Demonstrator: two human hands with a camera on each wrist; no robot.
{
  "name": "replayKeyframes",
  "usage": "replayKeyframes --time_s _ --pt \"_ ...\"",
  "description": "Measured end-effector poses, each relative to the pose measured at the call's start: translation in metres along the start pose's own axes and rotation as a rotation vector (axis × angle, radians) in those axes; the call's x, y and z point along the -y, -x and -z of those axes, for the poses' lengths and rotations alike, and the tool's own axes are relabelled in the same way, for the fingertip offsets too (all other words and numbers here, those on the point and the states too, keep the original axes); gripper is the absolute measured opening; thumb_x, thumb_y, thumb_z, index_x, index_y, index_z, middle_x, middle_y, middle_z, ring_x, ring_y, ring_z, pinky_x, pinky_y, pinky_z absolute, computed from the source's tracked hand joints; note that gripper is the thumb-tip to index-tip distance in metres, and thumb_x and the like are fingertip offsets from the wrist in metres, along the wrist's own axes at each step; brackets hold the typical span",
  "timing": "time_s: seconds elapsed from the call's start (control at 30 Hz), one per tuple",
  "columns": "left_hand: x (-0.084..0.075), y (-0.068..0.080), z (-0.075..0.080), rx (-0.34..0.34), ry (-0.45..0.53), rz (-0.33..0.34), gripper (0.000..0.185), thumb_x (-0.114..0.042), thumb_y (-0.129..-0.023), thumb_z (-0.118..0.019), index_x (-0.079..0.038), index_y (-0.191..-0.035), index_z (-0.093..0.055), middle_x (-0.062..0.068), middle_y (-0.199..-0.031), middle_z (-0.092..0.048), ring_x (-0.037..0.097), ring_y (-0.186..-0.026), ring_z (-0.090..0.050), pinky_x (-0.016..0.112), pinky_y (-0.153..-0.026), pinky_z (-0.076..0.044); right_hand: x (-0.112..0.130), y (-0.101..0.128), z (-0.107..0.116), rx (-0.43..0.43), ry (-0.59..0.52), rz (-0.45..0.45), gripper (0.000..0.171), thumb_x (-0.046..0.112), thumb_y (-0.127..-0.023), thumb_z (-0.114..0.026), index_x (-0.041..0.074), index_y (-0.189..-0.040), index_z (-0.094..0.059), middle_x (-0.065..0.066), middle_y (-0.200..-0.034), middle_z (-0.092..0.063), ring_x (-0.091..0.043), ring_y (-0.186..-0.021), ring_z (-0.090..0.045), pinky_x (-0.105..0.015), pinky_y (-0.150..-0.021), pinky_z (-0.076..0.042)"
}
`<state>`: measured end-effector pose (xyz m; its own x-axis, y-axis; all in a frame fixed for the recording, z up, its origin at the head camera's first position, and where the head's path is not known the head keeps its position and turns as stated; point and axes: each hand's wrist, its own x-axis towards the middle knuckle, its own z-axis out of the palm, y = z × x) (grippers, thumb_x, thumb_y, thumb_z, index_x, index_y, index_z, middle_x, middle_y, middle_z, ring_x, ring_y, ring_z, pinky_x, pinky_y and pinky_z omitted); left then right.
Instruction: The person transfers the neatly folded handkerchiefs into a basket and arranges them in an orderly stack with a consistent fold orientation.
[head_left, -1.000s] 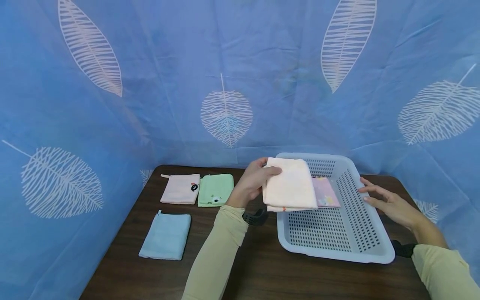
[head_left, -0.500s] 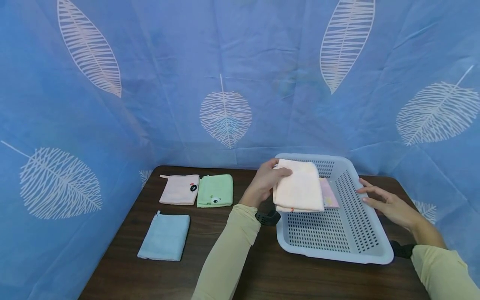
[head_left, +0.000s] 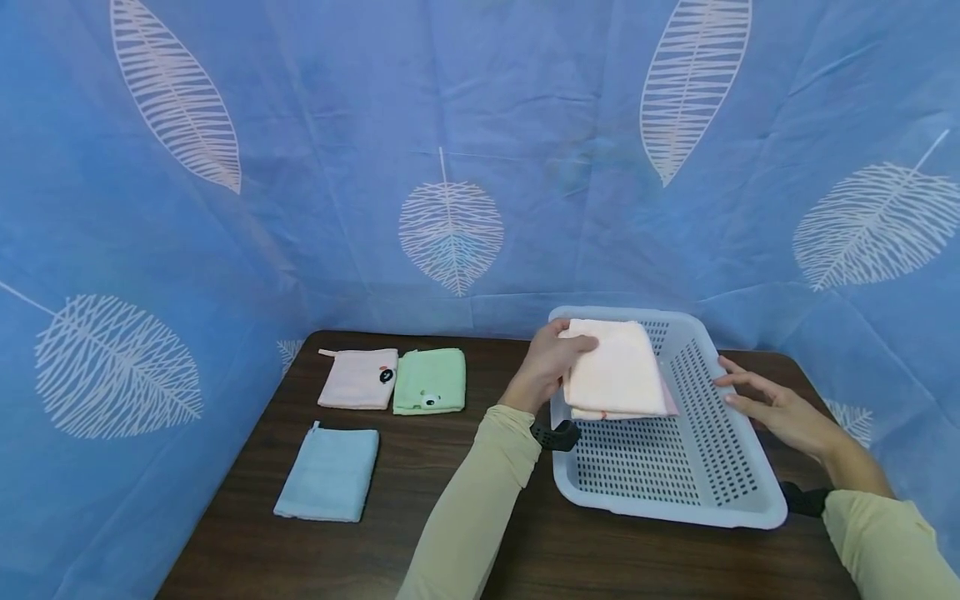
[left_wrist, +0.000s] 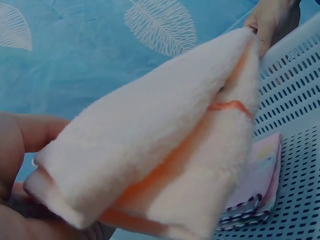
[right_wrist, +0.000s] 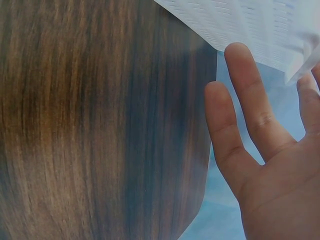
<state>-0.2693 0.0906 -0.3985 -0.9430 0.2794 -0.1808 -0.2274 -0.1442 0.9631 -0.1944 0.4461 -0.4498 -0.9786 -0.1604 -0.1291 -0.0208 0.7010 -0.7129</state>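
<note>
My left hand point(head_left: 549, 360) pinches the left edge of a folded cream towel point(head_left: 617, 367), thumb on top, above the back-left part of a pale blue plastic basket point(head_left: 637, 493). The left wrist view shows the towel's layers spreading apart, with an orange line on one of them. Below it, a folded pink towel point(left_wrist: 250, 187) with a checked border lies in the basket, mostly covered in the head view. At the basket's right rim, my right hand point(head_left: 787, 417) has its fingers spread and extended; the right wrist view shows them beside the outer wall point(right_wrist: 240, 30).
On the dark wooden table point(head_left: 315, 558), to the left, lie a folded light pink towel point(head_left: 356, 383), a green towel point(head_left: 431, 375) and a light blue towel point(head_left: 330, 475). A blue leaf-print curtain point(head_left: 337, 208) stands behind the table and at its sides.
My left hand has carried the cream towel rightward over the basket, so it now covers most of the pink towel there. My right hand has stayed at the rim.
</note>
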Motion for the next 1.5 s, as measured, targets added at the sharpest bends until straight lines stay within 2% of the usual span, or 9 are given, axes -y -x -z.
replayKeyframes --time_s 0.1,0.4,0.5,0.6,0.7,0.9,1.03,1.23,1.5 --pt "0.003 -0.001 -0.003 -0.038 0.01 0.004 0.029 -0.01 -0.092 -0.073 -0.014 -0.119 -0.064 0.005 -0.101 -0.068 0.017 -0.082 -0.07 0.039 -0.073 -0.063 -0.001 -0.001 -0.002 0.001 0.004 -0.008 0.055 0.043 -0.106 -0.053 0.01 -0.149 -0.045 0.007 -0.174 0.002 0.03 -0.104 -0.034 -0.055 -0.09 -0.057" --pt "0.004 -0.01 -0.016 -0.115 0.011 -0.004 0.044 -0.012 -0.091 -0.075 -0.016 -0.132 -0.059 0.007 -0.112 -0.067 0.021 -0.092 -0.071 0.045 -0.08 -0.063 -0.002 -0.003 -0.002 -0.002 0.025 0.001 0.054 0.042 -0.106 -0.052 0.012 -0.15 -0.045 0.026 -0.168 0.0 0.018 -0.116 -0.039 -0.057 -0.092 -0.056" --pt "0.004 -0.014 -0.021 -0.117 0.03 -0.003 0.042 -0.012 -0.091 -0.076 -0.017 -0.129 -0.059 0.006 -0.11 -0.067 0.022 -0.091 -0.072 0.047 -0.08 -0.063 -0.002 -0.002 -0.001 0.001 0.022 0.003 0.054 0.042 -0.107 -0.051 0.01 -0.15 -0.044 0.033 -0.164 0.001 -0.007 -0.134 -0.048 -0.061 -0.093 -0.054" --pt "0.006 -0.018 -0.027 -0.121 0.045 0.0 0.038 -0.011 -0.09 -0.076 -0.018 -0.124 -0.06 0.005 -0.107 -0.067 0.021 -0.089 -0.071 0.047 -0.078 -0.063 -0.001 -0.002 -0.001 0.002 0.028 -0.006 0.054 0.042 -0.107 -0.051 0.011 -0.15 -0.044 0.038 -0.16 0.0 -0.041 -0.143 -0.041 -0.062 -0.094 -0.054" --pt "0.007 -0.021 -0.032 -0.138 0.044 0.005 0.036 -0.01 -0.089 -0.077 -0.018 -0.121 -0.06 0.005 -0.105 -0.066 0.021 -0.087 -0.071 0.046 -0.077 -0.063 -0.001 -0.003 -0.002 0.004 0.025 -0.007 0.055 0.042 -0.107 -0.05 0.01 -0.151 -0.043 0.036 -0.162 0.002 -0.048 -0.144 -0.038 -0.065 -0.095 -0.052" --pt "0.008 -0.025 -0.037 -0.165 0.054 0.011 0.041 -0.01 -0.09 -0.076 -0.017 -0.127 -0.059 0.007 -0.108 -0.067 0.024 -0.089 -0.072 0.047 -0.078 -0.063 -0.002 -0.003 -0.002 -0.001 0.011 -0.013 0.056 0.043 -0.107 -0.05 0.009 -0.151 -0.043 0.033 -0.164 0.003 -0.057 -0.143 -0.033 -0.068 -0.097 -0.05" --pt "0.007 -0.027 -0.036 -0.168 0.065 0.02 0.047 -0.011 -0.091 -0.076 -0.017 -0.133 -0.058 0.008 -0.112 -0.066 0.024 -0.088 -0.072 0.048 -0.076 -0.063 -0.002 -0.002 -0.002 -0.001 0.012 -0.011 0.056 0.043 -0.107 -0.05 0.01 -0.151 -0.043 0.034 -0.164 0.002 -0.046 -0.147 -0.037 -0.068 -0.098 -0.05" --pt "0.01 -0.033 -0.039 -0.162 0.079 0.018 0.054 -0.012 -0.091 -0.076 -0.016 -0.14 -0.054 0.012 -0.118 -0.065 0.026 -0.093 -0.072 0.051 -0.079 -0.062 -0.001 -0.002 -0.001 0.002 0.003 -0.012 0.055 0.042 -0.107 -0.05 0.009 -0.151 -0.043 0.034 -0.164 0.003 -0.06 -0.144 -0.028 -0.07 -0.098 -0.048" --pt "0.021 -0.04 -0.049 -0.198 0.062 0.044 0.052 -0.011 -0.092 -0.074 -0.016 -0.141 -0.054 0.011 -0.12 -0.064 0.026 -0.096 -0.071 0.051 -0.082 -0.061 -0.002 -0.003 -0.002 0.009 -0.003 -0.011 0.054 0.041 -0.107 -0.05 0.01 -0.151 -0.043 0.034 -0.163 0.004 -0.06 -0.145 -0.029 -0.067 -0.096 -0.051"
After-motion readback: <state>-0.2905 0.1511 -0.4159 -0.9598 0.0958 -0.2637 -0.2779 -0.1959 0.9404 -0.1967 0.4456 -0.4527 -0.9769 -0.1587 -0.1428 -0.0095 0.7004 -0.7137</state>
